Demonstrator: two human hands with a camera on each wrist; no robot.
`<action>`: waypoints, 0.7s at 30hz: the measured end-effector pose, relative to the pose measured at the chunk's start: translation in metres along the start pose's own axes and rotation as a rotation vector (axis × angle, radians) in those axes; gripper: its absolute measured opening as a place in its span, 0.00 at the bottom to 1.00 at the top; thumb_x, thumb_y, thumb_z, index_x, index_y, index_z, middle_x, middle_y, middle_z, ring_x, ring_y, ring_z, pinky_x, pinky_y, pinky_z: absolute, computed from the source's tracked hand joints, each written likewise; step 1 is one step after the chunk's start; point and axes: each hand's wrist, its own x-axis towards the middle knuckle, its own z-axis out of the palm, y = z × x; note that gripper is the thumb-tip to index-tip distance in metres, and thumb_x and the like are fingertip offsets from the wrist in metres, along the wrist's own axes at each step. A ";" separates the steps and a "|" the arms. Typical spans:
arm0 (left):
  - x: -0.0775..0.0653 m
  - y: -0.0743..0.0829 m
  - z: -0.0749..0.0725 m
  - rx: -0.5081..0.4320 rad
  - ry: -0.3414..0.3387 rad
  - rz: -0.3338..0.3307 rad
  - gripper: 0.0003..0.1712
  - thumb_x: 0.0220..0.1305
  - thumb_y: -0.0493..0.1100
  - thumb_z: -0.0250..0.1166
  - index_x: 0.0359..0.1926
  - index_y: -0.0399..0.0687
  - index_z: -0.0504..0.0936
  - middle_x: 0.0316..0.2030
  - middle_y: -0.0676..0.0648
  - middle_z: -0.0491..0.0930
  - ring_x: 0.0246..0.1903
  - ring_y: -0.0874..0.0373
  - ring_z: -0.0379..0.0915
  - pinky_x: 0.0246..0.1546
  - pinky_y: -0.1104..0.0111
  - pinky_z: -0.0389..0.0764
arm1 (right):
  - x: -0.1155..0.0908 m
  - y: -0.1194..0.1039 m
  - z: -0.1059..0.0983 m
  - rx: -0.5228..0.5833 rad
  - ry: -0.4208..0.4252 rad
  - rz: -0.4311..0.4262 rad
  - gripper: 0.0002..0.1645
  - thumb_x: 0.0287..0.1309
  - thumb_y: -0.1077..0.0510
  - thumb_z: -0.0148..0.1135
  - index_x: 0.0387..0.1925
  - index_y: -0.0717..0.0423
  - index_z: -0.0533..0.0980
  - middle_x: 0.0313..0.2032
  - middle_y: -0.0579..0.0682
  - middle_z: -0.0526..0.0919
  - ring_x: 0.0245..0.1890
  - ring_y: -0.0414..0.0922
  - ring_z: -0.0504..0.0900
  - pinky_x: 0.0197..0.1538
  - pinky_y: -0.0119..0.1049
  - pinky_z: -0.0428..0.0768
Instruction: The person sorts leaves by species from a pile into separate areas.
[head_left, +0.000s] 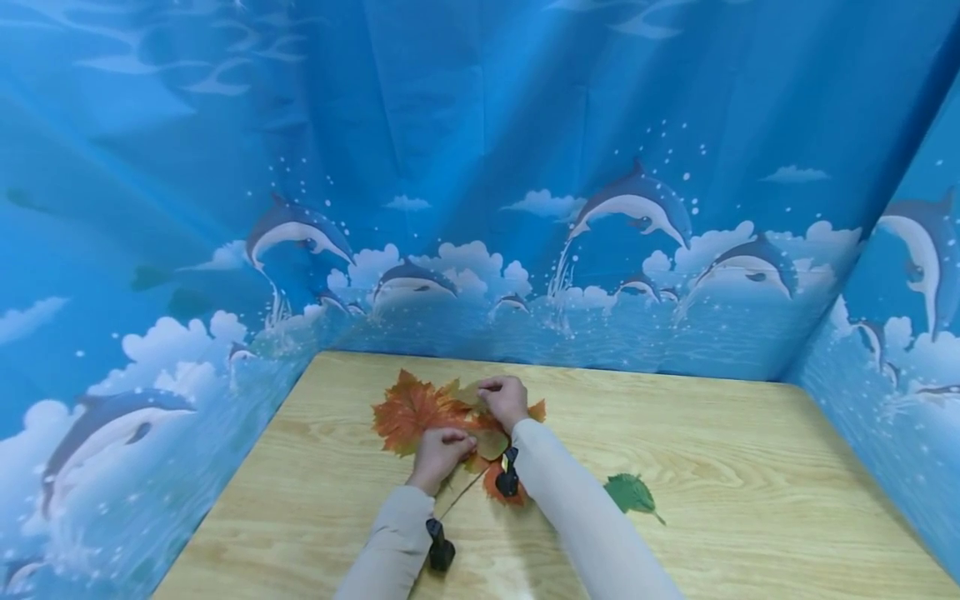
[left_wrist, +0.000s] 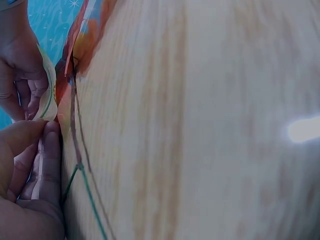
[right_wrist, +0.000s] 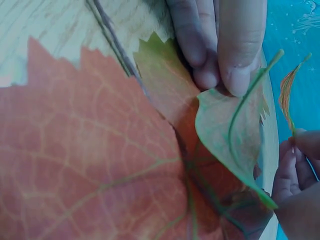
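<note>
Pinching a leaf [right_wrist: 226,130] apiece toward the table's [head_left: 750,450] far edge, left hand [head_left: 441,458] and right hand [head_left: 506,400] needed light pressure imo.

Honestly looks like a makeshift recording booth, though I can't tell if it's inside a home, an office or a studio. Blue sheeting [head_left: 480,167] hangs along the far, left and right sides of a wood-grain table [head_left: 712,450], creases and all, printed with leaping dolphins [head_left: 633,204], puffy clouds [head_left: 472,262] and sea [head_left: 637,343]. Those small black devices [head_left: 507,479] at the person's cuffs kinda fit the recording-setup vibe too. In the left wrist view the pale table throws back a bright white glare [left_wrist: 305,130].
</note>
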 end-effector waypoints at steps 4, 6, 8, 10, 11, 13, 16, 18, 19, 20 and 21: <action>0.000 0.001 0.001 -0.003 0.003 -0.008 0.06 0.58 0.39 0.69 0.32 0.38 0.87 0.28 0.47 0.86 0.26 0.63 0.78 0.30 0.70 0.79 | 0.000 0.001 0.000 -0.002 0.018 0.011 0.05 0.57 0.64 0.65 0.35 0.56 0.85 0.35 0.51 0.85 0.35 0.46 0.82 0.38 0.39 0.81; -0.001 0.001 0.001 -0.002 0.004 -0.005 0.06 0.58 0.39 0.69 0.32 0.38 0.87 0.28 0.47 0.86 0.26 0.63 0.78 0.30 0.70 0.79 | 0.000 0.001 0.000 -0.008 0.022 0.007 0.05 0.57 0.64 0.65 0.35 0.56 0.85 0.35 0.50 0.85 0.34 0.45 0.82 0.37 0.38 0.81; -0.001 0.001 0.001 -0.005 0.005 -0.008 0.06 0.58 0.39 0.69 0.32 0.38 0.87 0.28 0.47 0.86 0.26 0.63 0.78 0.30 0.70 0.79 | 0.001 0.002 0.000 -0.012 0.022 0.001 0.04 0.57 0.64 0.65 0.35 0.56 0.84 0.34 0.50 0.85 0.33 0.45 0.82 0.36 0.37 0.80; -0.001 0.001 0.001 0.000 0.007 -0.001 0.06 0.58 0.38 0.69 0.32 0.38 0.87 0.28 0.47 0.86 0.26 0.63 0.78 0.30 0.70 0.79 | 0.001 0.001 0.000 -0.013 0.020 -0.003 0.04 0.57 0.64 0.65 0.35 0.57 0.84 0.34 0.50 0.85 0.32 0.45 0.82 0.35 0.37 0.80; -0.001 0.001 0.001 0.002 0.007 -0.002 0.06 0.58 0.38 0.69 0.32 0.38 0.87 0.28 0.47 0.86 0.26 0.63 0.78 0.30 0.70 0.79 | 0.001 0.001 0.000 -0.011 0.018 -0.003 0.05 0.57 0.64 0.65 0.36 0.57 0.84 0.33 0.50 0.84 0.32 0.45 0.82 0.35 0.37 0.80; -0.001 0.001 0.001 0.005 0.008 -0.009 0.06 0.58 0.39 0.69 0.31 0.39 0.87 0.28 0.47 0.85 0.26 0.63 0.78 0.30 0.70 0.78 | 0.000 0.001 0.000 0.001 0.010 0.004 0.05 0.58 0.64 0.64 0.37 0.57 0.83 0.33 0.51 0.84 0.32 0.45 0.82 0.34 0.37 0.79; -0.001 0.000 0.001 0.015 0.006 -0.008 0.05 0.58 0.39 0.69 0.31 0.40 0.87 0.27 0.48 0.85 0.26 0.63 0.77 0.29 0.69 0.78 | -0.001 0.001 -0.002 0.025 -0.002 0.005 0.07 0.59 0.65 0.62 0.39 0.57 0.82 0.33 0.51 0.84 0.33 0.45 0.82 0.34 0.37 0.80; -0.002 0.000 0.001 0.014 0.004 -0.012 0.05 0.58 0.39 0.69 0.31 0.41 0.87 0.28 0.49 0.85 0.26 0.62 0.77 0.29 0.70 0.78 | -0.002 0.000 -0.003 0.041 -0.005 -0.001 0.09 0.59 0.66 0.61 0.41 0.58 0.82 0.34 0.51 0.84 0.34 0.45 0.82 0.35 0.37 0.80; -0.002 0.000 0.001 0.013 0.002 -0.011 0.05 0.59 0.39 0.69 0.31 0.41 0.87 0.28 0.49 0.85 0.26 0.62 0.77 0.30 0.69 0.78 | -0.002 0.000 -0.004 0.049 -0.005 -0.009 0.11 0.60 0.67 0.60 0.43 0.59 0.81 0.35 0.52 0.84 0.35 0.46 0.83 0.36 0.38 0.81; -0.002 0.000 0.001 0.013 0.000 -0.009 0.05 0.59 0.39 0.68 0.32 0.40 0.87 0.28 0.49 0.85 0.27 0.62 0.78 0.30 0.69 0.78 | -0.002 -0.001 -0.006 0.054 -0.004 -0.025 0.12 0.60 0.68 0.59 0.45 0.60 0.81 0.35 0.53 0.85 0.35 0.47 0.83 0.36 0.38 0.81; -0.002 0.000 0.000 0.012 -0.002 -0.008 0.06 0.59 0.39 0.68 0.32 0.40 0.87 0.28 0.49 0.85 0.27 0.62 0.78 0.30 0.69 0.78 | -0.002 -0.001 -0.008 0.062 -0.004 -0.037 0.14 0.59 0.69 0.58 0.47 0.61 0.80 0.35 0.54 0.85 0.35 0.48 0.84 0.36 0.38 0.81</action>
